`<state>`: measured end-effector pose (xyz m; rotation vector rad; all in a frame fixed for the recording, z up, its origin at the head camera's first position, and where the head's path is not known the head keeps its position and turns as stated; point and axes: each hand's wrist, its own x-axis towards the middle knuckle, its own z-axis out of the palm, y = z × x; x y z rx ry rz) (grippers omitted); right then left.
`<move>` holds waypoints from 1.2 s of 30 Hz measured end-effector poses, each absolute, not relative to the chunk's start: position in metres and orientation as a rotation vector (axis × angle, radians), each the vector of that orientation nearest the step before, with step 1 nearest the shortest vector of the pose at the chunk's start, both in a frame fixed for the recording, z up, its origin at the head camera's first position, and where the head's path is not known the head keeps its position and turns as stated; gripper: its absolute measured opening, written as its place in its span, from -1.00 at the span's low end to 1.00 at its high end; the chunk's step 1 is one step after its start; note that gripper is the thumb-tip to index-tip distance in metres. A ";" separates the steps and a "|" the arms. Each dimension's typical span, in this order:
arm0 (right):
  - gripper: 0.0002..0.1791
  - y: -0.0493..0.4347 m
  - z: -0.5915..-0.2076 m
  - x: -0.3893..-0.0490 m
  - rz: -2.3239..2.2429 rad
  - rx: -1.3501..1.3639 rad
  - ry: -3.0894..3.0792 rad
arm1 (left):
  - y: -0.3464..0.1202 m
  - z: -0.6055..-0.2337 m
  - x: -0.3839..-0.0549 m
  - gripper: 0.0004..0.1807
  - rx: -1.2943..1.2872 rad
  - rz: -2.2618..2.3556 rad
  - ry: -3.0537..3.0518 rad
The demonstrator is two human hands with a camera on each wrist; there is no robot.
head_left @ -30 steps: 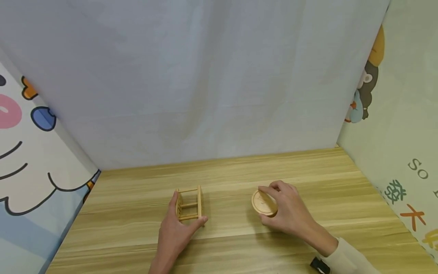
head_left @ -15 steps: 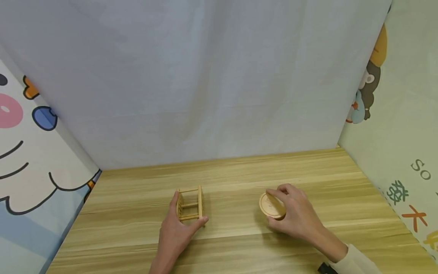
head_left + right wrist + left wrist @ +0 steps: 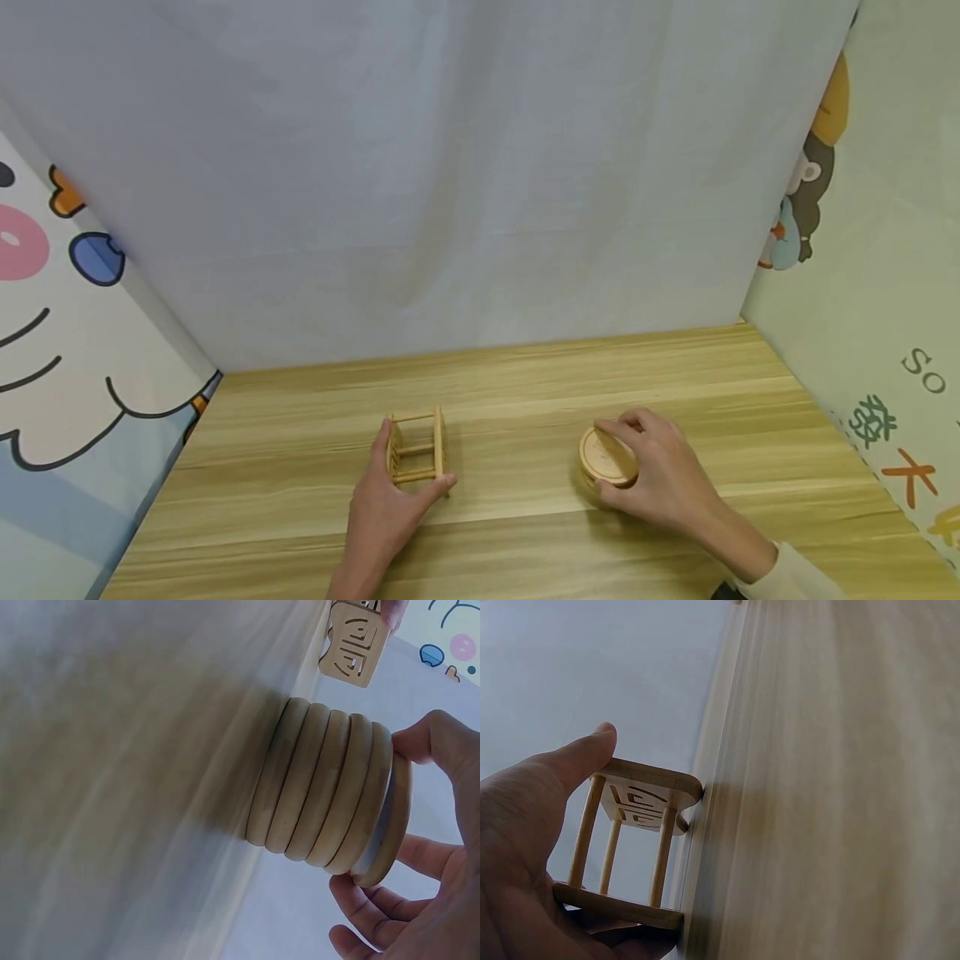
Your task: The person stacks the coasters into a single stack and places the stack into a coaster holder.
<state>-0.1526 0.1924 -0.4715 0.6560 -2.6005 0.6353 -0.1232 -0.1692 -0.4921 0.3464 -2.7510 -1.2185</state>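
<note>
Head and right wrist views: the wooden rack [image 3: 441,446] is clamped by the left hand [image 3: 382,507], and right of it a tilted disc [image 3: 606,457] is pinched by the right hand [image 3: 667,475] atop a disc stack [image 3: 322,787], apparently for lifting or seating, with a level pinch needed next.

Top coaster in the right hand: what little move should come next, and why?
Probably lower the top coaster flat onto the stack: the right hand holds it tilted over the stack, with a gap still showing between them, while the rack in the left hand shows no coasters inside.
</note>
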 end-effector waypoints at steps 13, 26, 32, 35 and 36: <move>-0.23 0.196 -0.471 -0.147 0.639 0.641 -2.627 | -0.168 -0.489 -0.122 0.38 0.355 -1.207 -2.767; -0.21 0.197 -0.472 -0.145 0.622 0.639 -2.673 | -0.168 -0.489 -0.121 0.38 0.346 -1.186 -2.769; -0.21 0.197 -0.472 -0.143 0.636 0.640 -2.695 | -0.168 -0.489 -0.121 0.38 0.341 -1.193 -2.764; -0.21 0.198 -0.472 -0.143 0.651 0.633 -2.717 | -0.168 -0.489 -0.121 0.38 0.340 -1.198 -2.761; -0.21 0.198 -0.472 -0.142 0.662 0.630 -2.729 | -0.168 -0.489 -0.121 0.38 0.341 -1.202 -2.761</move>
